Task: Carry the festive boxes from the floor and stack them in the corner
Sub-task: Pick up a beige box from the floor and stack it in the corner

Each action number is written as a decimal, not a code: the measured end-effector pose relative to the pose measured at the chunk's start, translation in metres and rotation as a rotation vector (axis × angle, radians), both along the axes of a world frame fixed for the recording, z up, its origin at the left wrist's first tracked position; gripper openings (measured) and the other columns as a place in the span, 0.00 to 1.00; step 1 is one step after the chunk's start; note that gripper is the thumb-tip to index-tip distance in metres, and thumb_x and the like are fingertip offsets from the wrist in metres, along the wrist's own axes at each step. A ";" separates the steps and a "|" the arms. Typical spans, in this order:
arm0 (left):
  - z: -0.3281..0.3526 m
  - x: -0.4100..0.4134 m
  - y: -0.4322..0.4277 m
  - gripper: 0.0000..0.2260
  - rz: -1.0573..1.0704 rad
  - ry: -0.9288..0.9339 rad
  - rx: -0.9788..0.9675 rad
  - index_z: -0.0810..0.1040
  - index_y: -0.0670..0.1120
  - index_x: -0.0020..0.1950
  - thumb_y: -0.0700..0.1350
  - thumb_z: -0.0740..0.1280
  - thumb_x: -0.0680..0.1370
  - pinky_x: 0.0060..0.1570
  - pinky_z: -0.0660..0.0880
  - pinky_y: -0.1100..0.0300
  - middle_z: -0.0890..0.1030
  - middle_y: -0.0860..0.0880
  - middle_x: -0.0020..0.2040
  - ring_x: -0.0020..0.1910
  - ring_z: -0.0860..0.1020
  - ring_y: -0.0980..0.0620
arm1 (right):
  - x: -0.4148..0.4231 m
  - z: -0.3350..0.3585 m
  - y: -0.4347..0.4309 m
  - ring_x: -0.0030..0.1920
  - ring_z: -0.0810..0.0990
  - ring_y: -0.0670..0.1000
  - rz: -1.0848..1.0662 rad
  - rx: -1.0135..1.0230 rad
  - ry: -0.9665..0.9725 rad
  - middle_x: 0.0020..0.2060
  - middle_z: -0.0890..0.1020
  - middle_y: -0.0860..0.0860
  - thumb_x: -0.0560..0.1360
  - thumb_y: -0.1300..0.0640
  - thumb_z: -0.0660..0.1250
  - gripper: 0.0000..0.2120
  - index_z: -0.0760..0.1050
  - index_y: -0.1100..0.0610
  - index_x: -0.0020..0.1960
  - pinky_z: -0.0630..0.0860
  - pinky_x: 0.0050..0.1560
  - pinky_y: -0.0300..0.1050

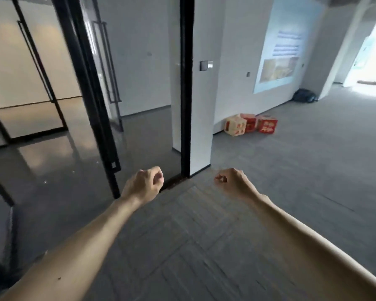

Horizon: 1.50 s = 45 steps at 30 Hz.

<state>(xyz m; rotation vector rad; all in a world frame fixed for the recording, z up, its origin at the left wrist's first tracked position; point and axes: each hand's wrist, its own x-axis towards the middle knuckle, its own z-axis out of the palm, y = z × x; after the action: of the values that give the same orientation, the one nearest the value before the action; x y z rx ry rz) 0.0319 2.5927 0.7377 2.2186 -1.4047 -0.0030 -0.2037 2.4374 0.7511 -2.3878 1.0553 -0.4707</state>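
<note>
Bare forearms reach out over grey carpet [291,170]. Left hand [144,184] and right hand [230,181] both have fingers loosely curled in and are empty, well apart from each other. Three festive boxes sit far ahead on the floor at the foot of the white wall: a tilted cream box [235,126], a red box [250,124] touching behind it, and another red box [267,124] just beside. Glass door [91,94] on the left.

Bare office interior, black-framed glass partitions [89,88], grey carpet tiles [291,181], wall projection [284,55]
</note>
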 end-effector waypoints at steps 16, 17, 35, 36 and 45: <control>0.016 -0.114 -0.520 0.05 -0.553 0.025 0.065 0.78 0.51 0.49 0.52 0.65 0.79 0.46 0.80 0.51 0.85 0.46 0.49 0.46 0.82 0.42 | -0.160 -0.013 -0.362 0.39 0.78 0.50 -0.602 0.045 -0.051 0.34 0.81 0.52 0.76 0.55 0.68 0.09 0.85 0.57 0.44 0.67 0.40 0.40; 0.011 -0.124 -0.550 0.06 -0.576 0.021 0.075 0.78 0.51 0.49 0.52 0.65 0.79 0.46 0.80 0.51 0.85 0.46 0.49 0.46 0.82 0.43 | -0.170 -0.019 -0.387 0.39 0.77 0.50 -0.616 0.048 -0.045 0.33 0.80 0.51 0.76 0.54 0.68 0.09 0.85 0.57 0.43 0.67 0.40 0.41; -0.009 -0.161 -1.056 0.04 -0.638 0.097 0.126 0.75 0.53 0.45 0.50 0.65 0.79 0.46 0.80 0.50 0.84 0.46 0.47 0.44 0.81 0.46 | -0.192 -0.018 -0.888 0.28 0.72 0.49 -0.613 0.146 -0.005 0.23 0.69 0.45 0.77 0.52 0.68 0.23 0.67 0.52 0.25 0.71 0.36 0.42; -0.012 -0.154 -1.085 0.04 -0.642 0.102 0.115 0.76 0.52 0.45 0.49 0.66 0.79 0.46 0.80 0.49 0.84 0.46 0.47 0.44 0.81 0.46 | -0.186 -0.022 -0.916 0.27 0.72 0.48 -0.608 0.149 0.000 0.23 0.70 0.45 0.77 0.52 0.68 0.22 0.69 0.53 0.26 0.72 0.36 0.42; -0.001 -0.091 -1.362 0.05 -0.702 0.100 0.085 0.78 0.51 0.48 0.50 0.65 0.79 0.46 0.81 0.48 0.84 0.46 0.49 0.44 0.82 0.46 | -0.138 -0.009 -1.168 0.30 0.77 0.50 -0.673 0.122 0.017 0.25 0.75 0.46 0.77 0.52 0.68 0.11 0.81 0.55 0.38 0.82 0.40 0.51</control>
<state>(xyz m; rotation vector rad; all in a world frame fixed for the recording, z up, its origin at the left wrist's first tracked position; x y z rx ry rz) -0.0590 1.2302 0.7369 1.6458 -2.0714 -0.4131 -0.3414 1.2693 0.7417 -1.8870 1.8369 -0.5850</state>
